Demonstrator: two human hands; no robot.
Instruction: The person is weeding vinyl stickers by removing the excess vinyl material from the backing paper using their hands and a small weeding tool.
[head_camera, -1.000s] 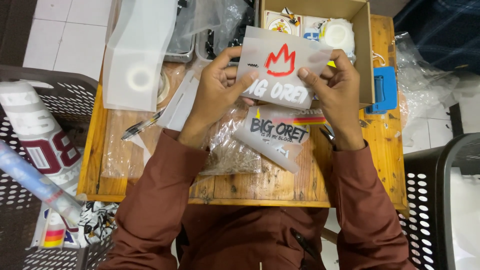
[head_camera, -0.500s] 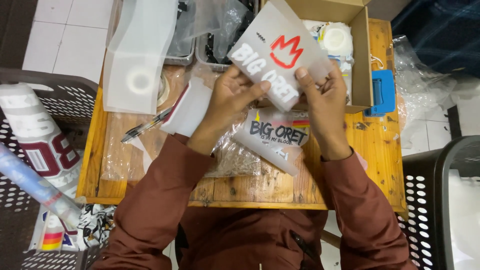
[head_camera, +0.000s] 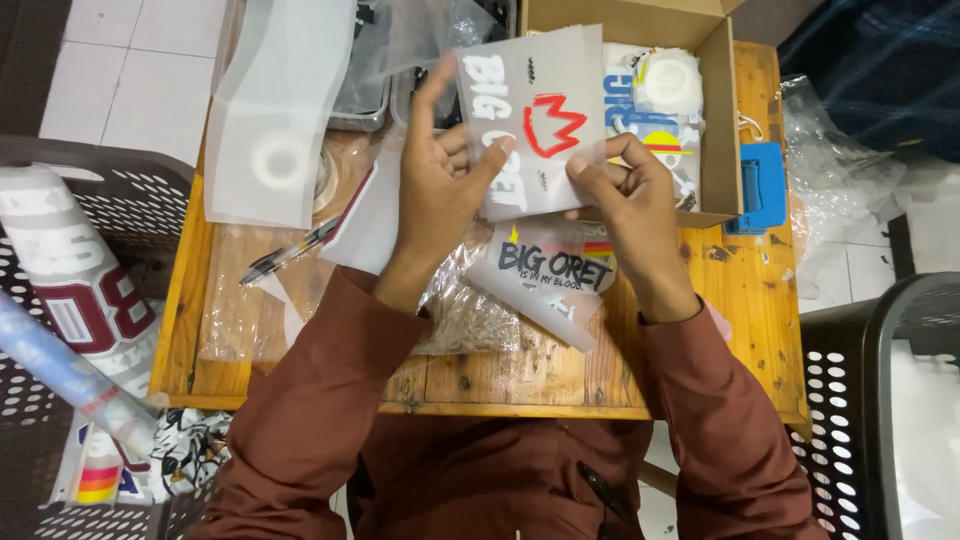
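Observation:
My left hand (head_camera: 440, 190) and my right hand (head_camera: 625, 200) both hold a translucent grey printed film sheet (head_camera: 540, 110) with white lettering and a red crown shape, lifted above the wooden table (head_camera: 740, 290). The sheet now stands turned on its side. My left thumb and fingers pinch its left edge; my right fingers pinch its lower right edge. Under my hands lies a second printed film sheet (head_camera: 550, 270) with dark lettering, on crinkled clear plastic bags (head_camera: 465, 315).
An open cardboard box (head_camera: 715, 110) with stickers and a white tape roll (head_camera: 670, 80) sits at the back right. A blue object (head_camera: 762, 185) lies beside it. A pen (head_camera: 290, 250) and white film strips (head_camera: 280, 110) lie left. Dark plastic baskets (head_camera: 870, 390) flank the table.
The held sheet has been rotated from level to standing on its side, and my hands have shifted their grip along its edges.

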